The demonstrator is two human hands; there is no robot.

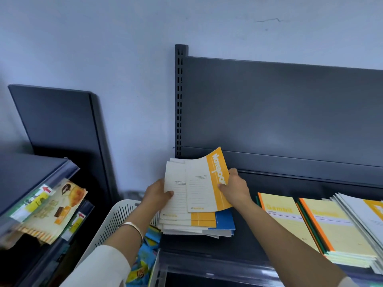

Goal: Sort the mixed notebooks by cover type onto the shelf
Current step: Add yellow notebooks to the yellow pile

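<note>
A white notebook with an orange side band (205,183) is lifted and tilted above a stack of white, orange and blue notebooks (199,222) at the left end of the dark shelf (269,179). My right hand (235,188) pinches the lifted notebook at its orange edge, thumb on the cover. My left hand (158,193) grips the left edge of a second white notebook (176,195) just under it. Two piles of pale yellow notebooks with orange spines (277,214) (335,226) lie further right on the same shelf.
A white slotted basket (116,216) with colourful notebooks (145,257) sits below my left arm. White notebooks (364,212) lie at the far right edge. A neighbouring shelf on the left holds illustrated books (47,208). A slotted upright post (179,100) and dark back panel stand behind.
</note>
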